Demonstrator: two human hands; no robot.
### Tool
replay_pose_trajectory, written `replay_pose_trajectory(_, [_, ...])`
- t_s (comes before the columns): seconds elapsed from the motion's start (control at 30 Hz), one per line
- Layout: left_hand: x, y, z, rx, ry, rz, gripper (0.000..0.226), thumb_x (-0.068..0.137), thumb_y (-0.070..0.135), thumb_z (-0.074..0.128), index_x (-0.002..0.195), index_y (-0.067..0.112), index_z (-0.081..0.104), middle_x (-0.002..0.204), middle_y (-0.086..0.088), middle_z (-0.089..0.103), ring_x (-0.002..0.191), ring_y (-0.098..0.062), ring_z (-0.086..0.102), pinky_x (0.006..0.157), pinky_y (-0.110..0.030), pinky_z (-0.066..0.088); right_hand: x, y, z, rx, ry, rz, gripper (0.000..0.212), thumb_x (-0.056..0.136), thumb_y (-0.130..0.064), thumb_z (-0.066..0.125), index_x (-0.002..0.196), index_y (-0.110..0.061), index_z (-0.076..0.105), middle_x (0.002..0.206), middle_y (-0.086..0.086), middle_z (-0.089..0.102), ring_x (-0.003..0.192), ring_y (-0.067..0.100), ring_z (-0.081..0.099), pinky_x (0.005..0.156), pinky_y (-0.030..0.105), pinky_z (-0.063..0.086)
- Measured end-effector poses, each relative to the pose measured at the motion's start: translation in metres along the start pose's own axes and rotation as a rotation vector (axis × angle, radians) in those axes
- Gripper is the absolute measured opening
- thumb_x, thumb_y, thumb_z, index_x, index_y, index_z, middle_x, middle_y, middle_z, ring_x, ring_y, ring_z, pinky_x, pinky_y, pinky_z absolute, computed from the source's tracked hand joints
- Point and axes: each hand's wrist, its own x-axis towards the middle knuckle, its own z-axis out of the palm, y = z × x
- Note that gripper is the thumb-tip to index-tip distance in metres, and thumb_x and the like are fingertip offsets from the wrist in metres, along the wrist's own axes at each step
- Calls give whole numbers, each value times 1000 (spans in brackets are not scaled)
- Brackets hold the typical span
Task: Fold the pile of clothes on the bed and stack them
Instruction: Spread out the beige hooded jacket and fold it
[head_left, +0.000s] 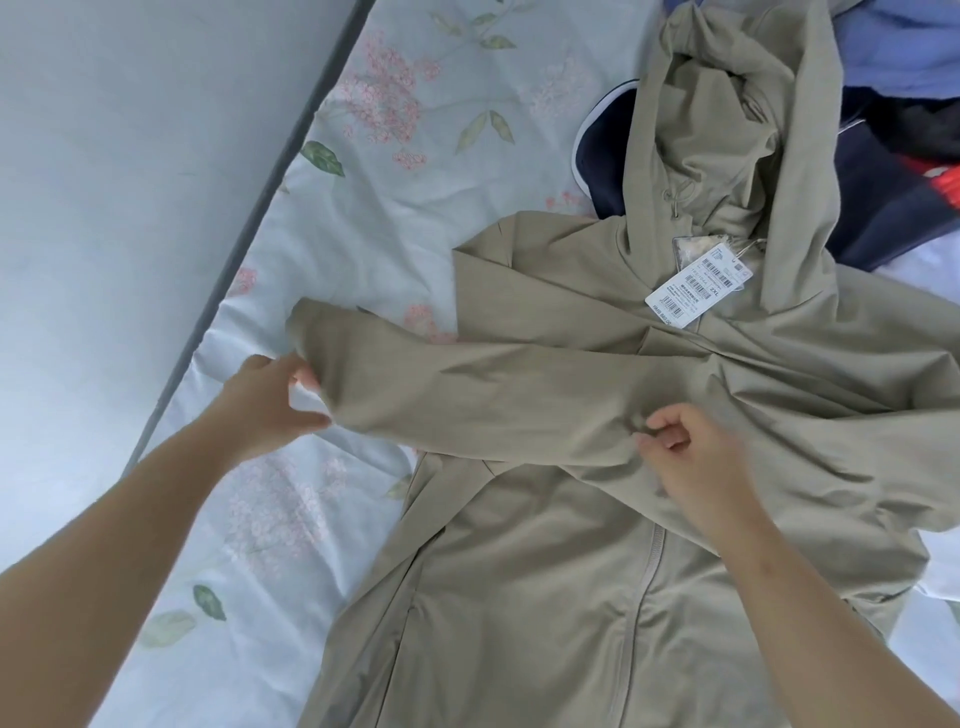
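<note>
- Bed (405, 171), floral print, fills left and centre of frame; serves as the work surface.
- Jacket (545, 597), beige, hooded, zip side up, spread flat from centre to lower right, ready for folding.
- Pile (893, 171) of unfolded clothes at upper right, partly under the hood; not yet done.
- Sleeve (493, 395) drawn across the chest toward the left, probably the first fold-in.
- Left hand (270, 400) grips the cuff at centre left to pull it straight.
- Right hand (685, 462), fingers curled, pinches the sleeve's lower edge mid-frame, likely to smooth it.
- Tag (696, 291) lies at the collar.

Bright, even light, faint shadows in the jacket (519, 597) folds, mild blur, wide-angle bowing at edges.
</note>
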Motion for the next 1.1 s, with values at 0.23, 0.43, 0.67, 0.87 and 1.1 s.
replay_pose_trajectory(0.23, [34, 33, 25, -252, 220, -296, 76, 75, 42, 74, 134, 11, 37, 128, -13, 47, 113, -35, 49, 94, -48, 45, 26, -8, 0, -197, 151, -71, 54, 86, -13, 57, 133, -32, 41, 74, -4, 52, 77, 24, 52, 72, 30, 38])
replay_pose_trajectory(0.43, [42, 50, -11, -519, 491, -38, 37, 82, 30, 70, 109, 7, 59, 95, -2, 60, 86, -21, 55, 72, -30, 42, 48, -21, -8, -209, 312, -119, 14, 90, -11, 53, 104, -10, 57, 91, 8, 63, 93, 33, 57, 64, 23, 24])
replay_pose_trajectory(0.67, [45, 63, -34, -1094, 340, -57, 63, 82, 1, 68, 135, 14, 37, 126, -13, 56, 113, -26, 60, 93, -40, 52, 27, -29, 5, -254, 140, -248, 56, 86, -18, 61, 138, -24, 40, 127, 7, 52, 112, 29, 50, 93, 40, 41])
replay_pose_trajectory(0.87, [28, 100, -31, -1069, 442, 23, 48, 84, 9, 66, 129, 15, 49, 112, -1, 62, 98, -14, 64, 85, -32, 55, 6, -2, 14, -362, 94, -177, 50, 86, -21, 61, 134, -22, 47, 130, 3, 54, 118, 30, 46, 102, 46, 34])
replay_pose_trajectory(1.1, [-50, 215, 46, -953, 160, 347, 32, 79, 28, 63, 104, 44, 50, 85, 21, 67, 76, 1, 63, 72, -24, 53, -10, 16, -16, 114, 323, -7, 36, 87, -15, 58, 121, -24, 52, 111, 3, 60, 88, 13, 52, 77, 22, 36])
